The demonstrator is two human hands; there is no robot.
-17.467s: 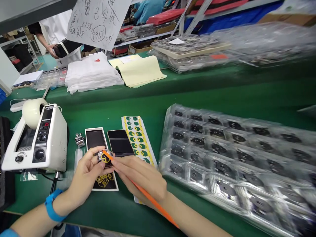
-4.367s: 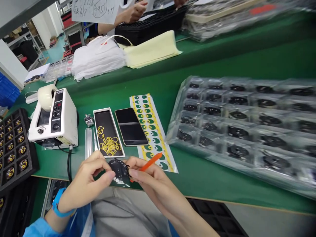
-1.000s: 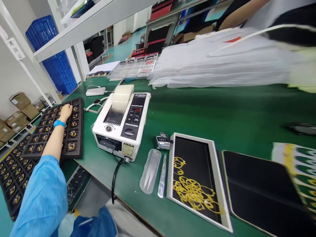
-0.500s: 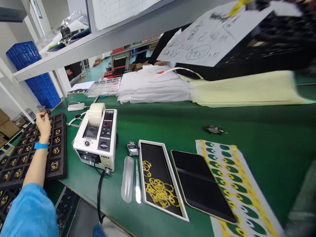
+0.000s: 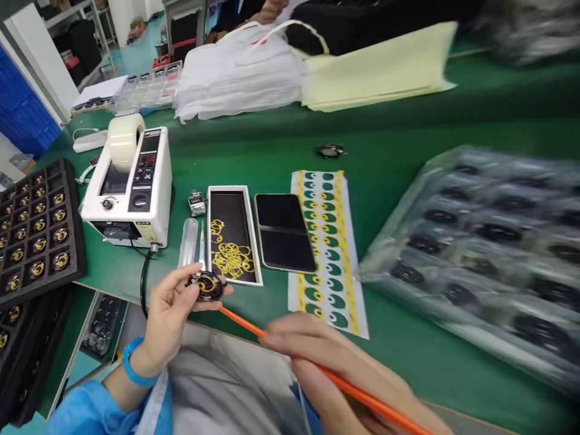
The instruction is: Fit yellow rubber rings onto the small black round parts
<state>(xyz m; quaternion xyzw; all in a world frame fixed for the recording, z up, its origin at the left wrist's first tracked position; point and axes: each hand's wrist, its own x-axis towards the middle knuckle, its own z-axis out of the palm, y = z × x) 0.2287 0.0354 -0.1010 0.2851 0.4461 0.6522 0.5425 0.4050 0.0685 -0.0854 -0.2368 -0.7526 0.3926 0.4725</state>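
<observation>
Off the near edge of the green bench [image 5: 272, 151], the left hand [image 5: 170, 311] pinches a round black-and-gold disc [image 5: 206, 285] and the right hand [image 5: 317, 353] grips a thin orange plastic stick [image 5: 240, 323], apparently poised for a careful, steady prod at the disc.

Nothing legible for certain. Tape dispenser [image 5: 131, 187], near table's front-left corner: red digits lit on its black control panel [image 5: 145, 159], too small and blurred to read. White brand line at panel top and yellowish label [image 5: 145, 231] at the front lower corner are both just smudges. Tally counter [image 5: 197, 202], beside the dispenser: window digits not readable. Round black part [image 5: 206, 285] pinched in left hand [image 5: 170, 314] by the table's front edge: yellow print on its face, no letters made out. Orange stick [image 5: 240, 322] in right hand [image 5: 317, 356]: no marks legible.
</observation>
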